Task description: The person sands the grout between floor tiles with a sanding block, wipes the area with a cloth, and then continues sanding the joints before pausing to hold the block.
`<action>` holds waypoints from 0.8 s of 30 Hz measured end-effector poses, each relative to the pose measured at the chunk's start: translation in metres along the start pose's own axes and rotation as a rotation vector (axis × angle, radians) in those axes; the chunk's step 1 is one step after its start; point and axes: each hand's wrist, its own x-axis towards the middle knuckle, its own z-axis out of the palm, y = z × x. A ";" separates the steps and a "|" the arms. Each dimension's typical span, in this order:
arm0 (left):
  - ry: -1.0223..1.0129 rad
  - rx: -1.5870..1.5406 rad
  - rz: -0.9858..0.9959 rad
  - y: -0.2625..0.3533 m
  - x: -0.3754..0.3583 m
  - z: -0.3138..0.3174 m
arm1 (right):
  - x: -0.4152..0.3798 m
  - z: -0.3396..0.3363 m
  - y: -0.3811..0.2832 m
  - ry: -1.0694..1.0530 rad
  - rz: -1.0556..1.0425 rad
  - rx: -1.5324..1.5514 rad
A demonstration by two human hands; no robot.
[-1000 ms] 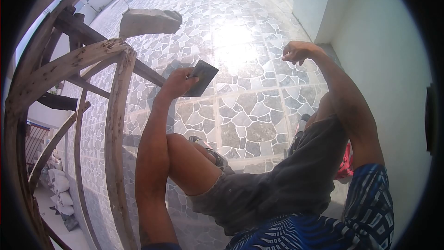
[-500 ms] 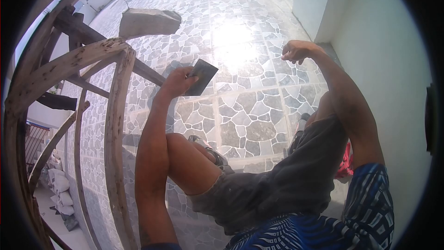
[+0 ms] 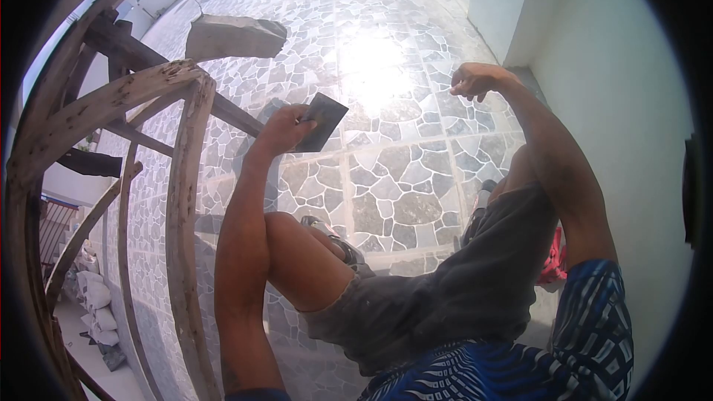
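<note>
My left hand [image 3: 286, 131] is closed around the lower left side of a thin, dark, flat rectangular piece [image 3: 321, 123]. It tilts above the stone-patterned floor, and its exact kind is not clear. My right hand [image 3: 479, 82] hangs out past my right knee, fingers loosely curled, with nothing visible in them. It touches no object.
A worn wooden frame [image 3: 189, 200] stands close along my left side. Beyond it a grey block-like piece [image 3: 238, 37] shows near a wire. Pale wall [image 3: 616, 141] rises at right. A red item [image 3: 553, 260] lies by my right leg. Sacks [image 3: 96, 297] are piled lower left.
The view has shifted very slightly, so the frame and the grey piece sit a little farther left. Both hands keep nearly the same pose, the left still gripping the dark piece.
</note>
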 end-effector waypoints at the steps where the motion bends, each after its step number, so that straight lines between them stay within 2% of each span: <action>1: 0.008 0.007 0.027 -0.001 0.000 0.000 | 0.000 0.000 0.000 0.002 -0.001 -0.005; 7: 0.006 -0.021 0.071 -0.009 0.004 0.003 | 0.006 0.000 -0.001 -0.012 -0.012 0.008; 13: 0.044 -0.178 0.015 0.022 -0.001 0.003 | 0.002 -0.002 -0.011 -0.020 -0.025 -0.042; 15: 0.058 -0.305 0.021 0.028 0.000 0.006 | -0.005 -0.002 -0.025 -0.020 -0.069 0.010; 18: 0.026 -0.333 -0.076 0.043 0.002 0.005 | -0.017 0.001 -0.044 -0.030 -0.182 0.150; 24: 0.024 -0.710 -0.076 0.043 0.025 0.020 | -0.027 0.011 -0.081 -0.078 -0.393 0.490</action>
